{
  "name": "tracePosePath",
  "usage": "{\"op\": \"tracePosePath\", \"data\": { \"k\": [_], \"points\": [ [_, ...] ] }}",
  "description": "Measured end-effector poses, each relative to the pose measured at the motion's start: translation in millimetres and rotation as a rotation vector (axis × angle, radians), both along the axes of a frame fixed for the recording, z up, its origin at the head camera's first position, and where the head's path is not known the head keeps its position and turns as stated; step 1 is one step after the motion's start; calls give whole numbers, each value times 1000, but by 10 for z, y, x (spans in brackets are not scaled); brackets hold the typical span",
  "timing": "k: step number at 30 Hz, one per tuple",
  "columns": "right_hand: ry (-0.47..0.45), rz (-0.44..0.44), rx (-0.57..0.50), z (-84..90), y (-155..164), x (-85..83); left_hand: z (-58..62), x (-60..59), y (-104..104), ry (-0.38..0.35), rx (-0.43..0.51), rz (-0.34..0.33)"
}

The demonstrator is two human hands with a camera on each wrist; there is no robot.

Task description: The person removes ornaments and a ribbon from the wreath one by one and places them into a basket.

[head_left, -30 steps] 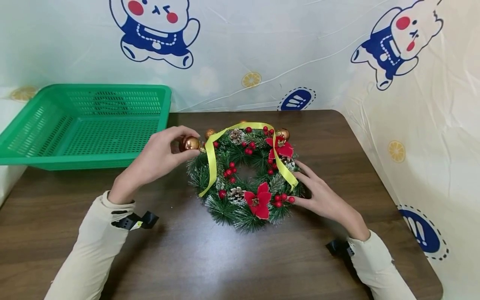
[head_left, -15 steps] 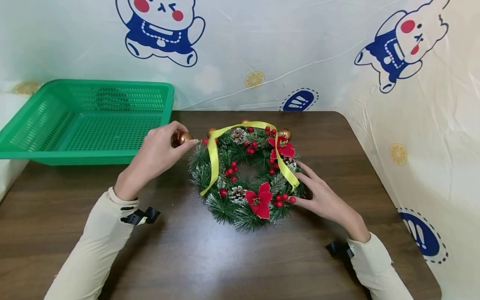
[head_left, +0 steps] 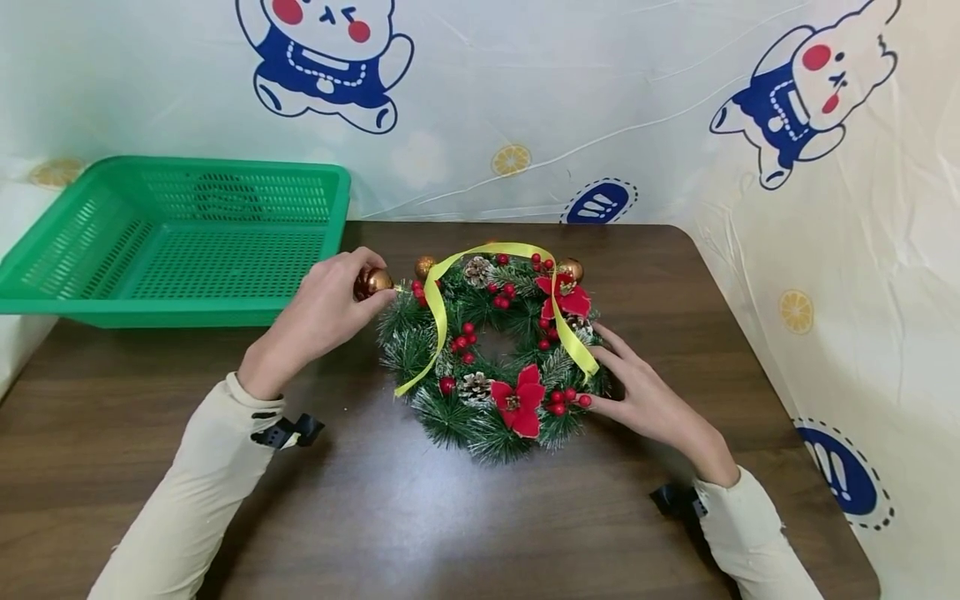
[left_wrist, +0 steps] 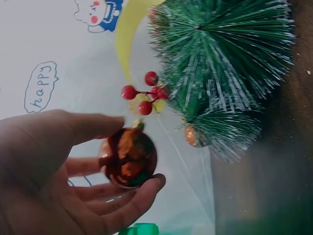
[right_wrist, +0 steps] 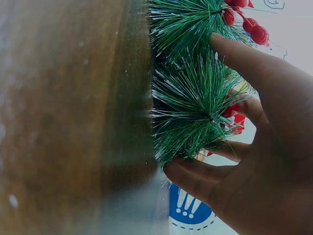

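Left grip (head_left: 318, 312) around copper bauble (head_left: 372, 282), at wreath's (head_left: 491, 350) upper-left edge.

Left palm (left_wrist: 34, 186) cut off at left-wrist frame edge. Bauble (left_wrist: 128, 157) part covered by thumb and fingers. Right hand (right_wrist: 264, 147) cut by right-wrist frame edge; fingertips buried in wreath (right_wrist: 190, 98) needles. Worktop (right_wrist: 73, 122) blurred. Basket (head_left: 112, 250) clipped at head view's left edge.

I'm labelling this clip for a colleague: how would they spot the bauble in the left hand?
Find the wreath on the brown table. At its upper-left edge, the left hand pinches a shiny copper bauble. Two other golden baubles sit in the wreath; only this one is between fingers.
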State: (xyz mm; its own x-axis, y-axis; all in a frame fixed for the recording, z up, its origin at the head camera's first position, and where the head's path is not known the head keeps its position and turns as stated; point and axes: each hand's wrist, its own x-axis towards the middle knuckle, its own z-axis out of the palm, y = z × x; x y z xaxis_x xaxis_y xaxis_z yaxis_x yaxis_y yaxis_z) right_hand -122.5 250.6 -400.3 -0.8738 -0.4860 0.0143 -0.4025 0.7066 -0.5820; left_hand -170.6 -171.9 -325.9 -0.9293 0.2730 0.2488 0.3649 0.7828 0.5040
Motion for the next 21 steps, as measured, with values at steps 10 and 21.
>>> {"op": "tracePosePath", "data": {
  "k": [10,21],
  "points": [
    [21,4,19,-24,1,-5,-40,8,65,13,62,16],
    [26,14,3,-11,5,-1,52,58,40,-308,140,-99]
  ]
}}
